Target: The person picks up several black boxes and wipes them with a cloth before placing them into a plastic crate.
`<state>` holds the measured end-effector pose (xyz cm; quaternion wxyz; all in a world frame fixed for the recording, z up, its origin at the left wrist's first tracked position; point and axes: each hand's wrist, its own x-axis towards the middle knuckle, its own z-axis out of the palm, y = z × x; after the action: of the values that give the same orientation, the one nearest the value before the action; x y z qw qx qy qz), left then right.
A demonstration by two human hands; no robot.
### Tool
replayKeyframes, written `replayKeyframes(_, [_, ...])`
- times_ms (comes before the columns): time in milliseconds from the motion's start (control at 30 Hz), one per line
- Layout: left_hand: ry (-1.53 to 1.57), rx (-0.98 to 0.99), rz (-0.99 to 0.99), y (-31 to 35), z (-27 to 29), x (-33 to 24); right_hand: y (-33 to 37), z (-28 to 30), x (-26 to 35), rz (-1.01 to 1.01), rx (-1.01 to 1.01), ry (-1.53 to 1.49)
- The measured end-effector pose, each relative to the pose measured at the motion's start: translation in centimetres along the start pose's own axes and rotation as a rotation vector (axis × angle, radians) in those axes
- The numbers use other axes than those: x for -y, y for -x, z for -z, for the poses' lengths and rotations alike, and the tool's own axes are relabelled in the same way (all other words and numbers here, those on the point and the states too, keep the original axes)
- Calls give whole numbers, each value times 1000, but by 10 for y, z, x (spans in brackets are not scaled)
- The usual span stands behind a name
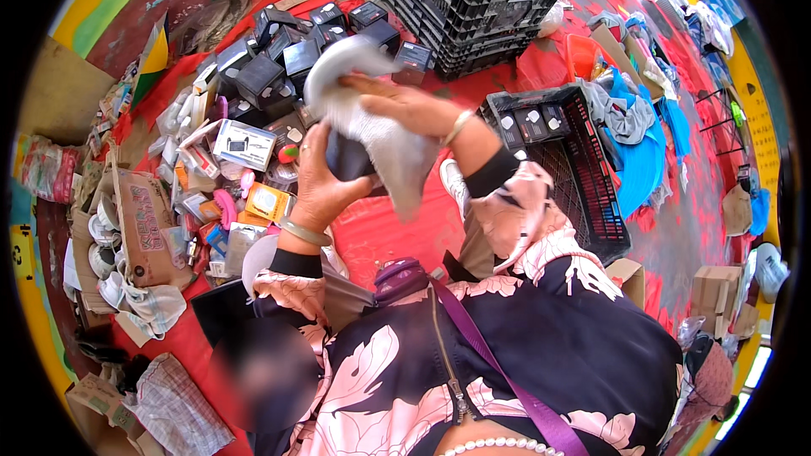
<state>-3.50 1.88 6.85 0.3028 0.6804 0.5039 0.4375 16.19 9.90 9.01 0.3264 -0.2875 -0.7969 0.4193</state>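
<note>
My left hand (318,186) grips a small black box (345,158) from its near side, thumb and fingers spread around it. Against that box, my right hand (405,106) holds a whitish-grey cloth (390,156). The cloth is smeared by motion, drapes down past the box and covers part of it. Just beyond both hands lies a heap of similar black boxes (259,78). To the right, a black plastic crate (605,204) has several black boxes (541,121) set in its far end.
Stacked black crates (460,13) stand at the far side. Mixed packaged goods, including a white box (243,145) and an orange box (269,202), crowd the left. Further left is an opened cardboard carton (145,236). Blue cloth (646,156) lies beyond the right crate.
</note>
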Motion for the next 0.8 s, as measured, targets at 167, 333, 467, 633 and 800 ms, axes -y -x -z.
replayKeyframes(167, [113, 15, 55, 2, 0, 5, -11, -6, -20, -116, 45, -334])
replayKeyframes(333, [529, 98, 226, 4, 5, -14, -12, 5, -73, -128, 130, -185])
replayKeyframes(467, [811, 78, 187, 5, 23, -19, -1, 21, -104, -96, 93, -174])
replayKeyframes(633, [1061, -53, 139, 7, 42, -9, 15, 62, -124, -316, -259, -680])
replayKeyframes(800, [1164, -180, 269, 6, 35, 19, 6, 56, -31, -196, -420, -1372])
